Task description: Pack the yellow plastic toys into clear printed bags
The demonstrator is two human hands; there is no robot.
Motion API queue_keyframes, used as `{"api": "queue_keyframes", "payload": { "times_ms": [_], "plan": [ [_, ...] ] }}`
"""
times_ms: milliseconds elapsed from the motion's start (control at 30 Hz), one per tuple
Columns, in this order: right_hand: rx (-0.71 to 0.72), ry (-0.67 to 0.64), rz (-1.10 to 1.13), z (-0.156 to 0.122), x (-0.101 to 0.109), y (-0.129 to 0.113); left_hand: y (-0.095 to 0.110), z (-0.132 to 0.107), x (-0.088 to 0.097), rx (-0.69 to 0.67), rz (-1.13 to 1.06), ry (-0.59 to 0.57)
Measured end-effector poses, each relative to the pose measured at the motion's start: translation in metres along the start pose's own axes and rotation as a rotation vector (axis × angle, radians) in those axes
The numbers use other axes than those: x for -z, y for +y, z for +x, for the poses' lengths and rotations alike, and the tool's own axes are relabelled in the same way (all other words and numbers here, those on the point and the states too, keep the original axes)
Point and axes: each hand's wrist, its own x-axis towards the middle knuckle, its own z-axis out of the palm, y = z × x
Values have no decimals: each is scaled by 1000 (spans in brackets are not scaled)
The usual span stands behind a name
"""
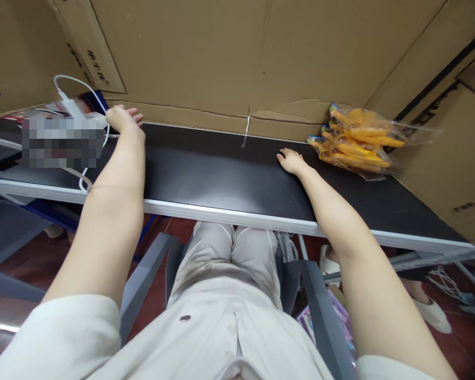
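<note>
My left hand is open at the far left of the black tabletop, with its fingers stretched towards the cardboard wall. Close beside it are a white cable and a white plug-like piece. A pixelated patch covers whatever lies left of the forearm. My right hand rests open on the tabletop, its fingers low on the surface and holding nothing. To its right lies a pile of yellow items in clear plastic bags with blue printed tops; their exact kind is unclear.
A tall cardboard wall stands along the table's back, with cardboard sides at left and right. The silver table edge runs in front of my lap. Grey chair armrests flank me. Below the table, another person's shoe and loose cables show.
</note>
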Motion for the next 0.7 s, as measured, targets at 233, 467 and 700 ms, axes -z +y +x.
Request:
{"api": "queue_keyframes", "payload": {
  "times_ms": [233,467,700],
  "plan": [
    [-13,-24,-1,0,3,-2,1,-57,-56,248,-334,-206],
    [32,-89,137,-2,19,6,-25,-85,-81,215,-7,-401],
    [-129,143,759,-5,48,17,-32,-118,-90,-439,953,-733]
  ]
}}
